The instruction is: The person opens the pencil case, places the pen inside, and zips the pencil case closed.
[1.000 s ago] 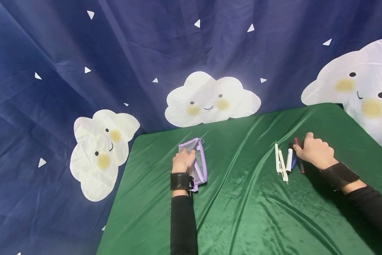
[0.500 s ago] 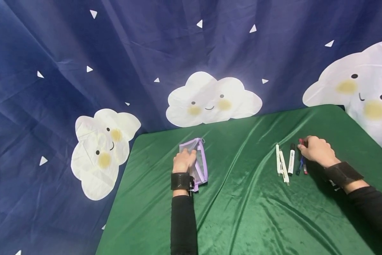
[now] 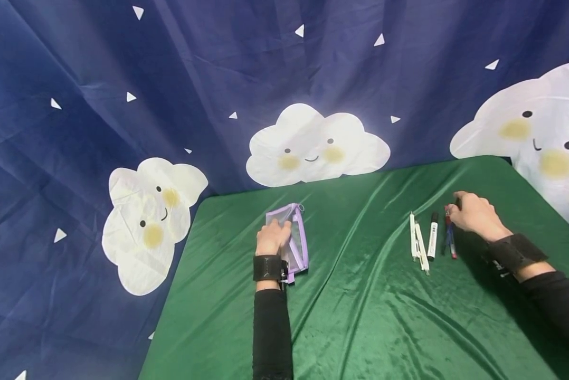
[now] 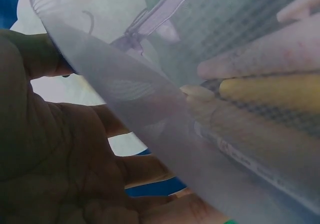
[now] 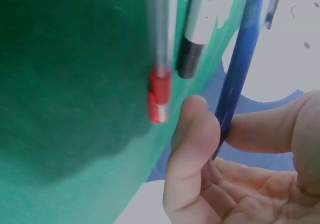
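Pickup looks to be the step in hand: the right hand [image 3: 476,215] pinches a blue pen [image 5: 242,58] beside a red-capped pen [image 5: 160,81] on the desk [image 3: 341,316], while the left hand [image 3: 272,241] grips a lilac mesh pouch [image 3: 302,237]. Lifting likely calls next for a firm, narrow grip.

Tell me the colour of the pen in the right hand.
Blue; the pen shows best in the right wrist view.

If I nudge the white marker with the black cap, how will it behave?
The marker may roll, as its barrel looks round, though the wrinkled green cloth could slow it. It should stay stiff, given its straight, solid-looking body.
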Available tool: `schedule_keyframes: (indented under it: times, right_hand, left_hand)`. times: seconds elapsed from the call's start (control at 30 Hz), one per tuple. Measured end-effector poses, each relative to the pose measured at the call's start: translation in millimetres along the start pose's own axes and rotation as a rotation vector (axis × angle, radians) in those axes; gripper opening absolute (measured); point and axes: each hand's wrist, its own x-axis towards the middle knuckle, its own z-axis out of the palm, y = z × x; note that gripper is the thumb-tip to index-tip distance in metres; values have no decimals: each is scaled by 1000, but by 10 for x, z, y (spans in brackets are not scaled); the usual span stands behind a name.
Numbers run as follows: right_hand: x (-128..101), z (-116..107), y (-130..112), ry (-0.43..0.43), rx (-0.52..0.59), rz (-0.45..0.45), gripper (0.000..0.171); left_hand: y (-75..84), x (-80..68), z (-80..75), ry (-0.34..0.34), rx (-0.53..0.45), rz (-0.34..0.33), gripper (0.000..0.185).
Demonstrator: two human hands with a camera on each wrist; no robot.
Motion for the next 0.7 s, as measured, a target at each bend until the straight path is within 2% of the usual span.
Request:
schedule_keyframes:
  times: [0.4, 0.7]
  right_hand:
    - [124, -283, -359, 175, 84, -90, 48]
    - [234, -436, -741, 268, 90, -200, 47]
  left_hand:
    - [-24, -8, -41, 9, 16, 13, 61]
    - [-32, 10, -35, -27, 15, 14, 62]
